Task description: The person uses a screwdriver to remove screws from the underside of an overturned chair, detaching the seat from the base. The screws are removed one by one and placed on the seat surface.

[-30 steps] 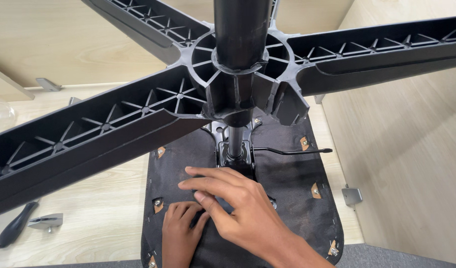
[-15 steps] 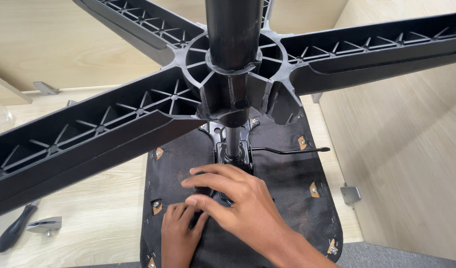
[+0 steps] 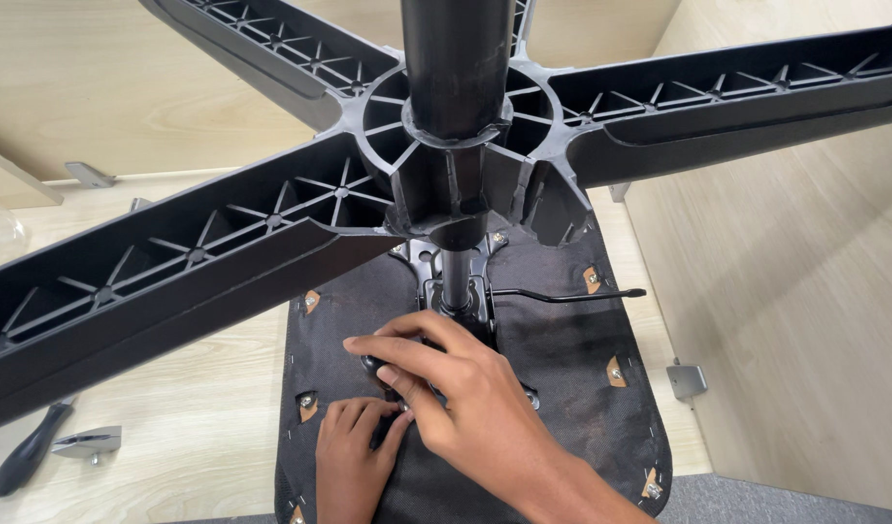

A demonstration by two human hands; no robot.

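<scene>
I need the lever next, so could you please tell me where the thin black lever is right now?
In the head view, the thin black lever sticks out to the right from the metal bracket under the chair base, above the black seat underside, beyond the right hand.

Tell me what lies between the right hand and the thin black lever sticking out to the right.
Only bare black seat fabric lies between the right hand and the lever, as the head view shows.

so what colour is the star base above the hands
Black, ribbed plastic star base, seen best in the head view.
</scene>
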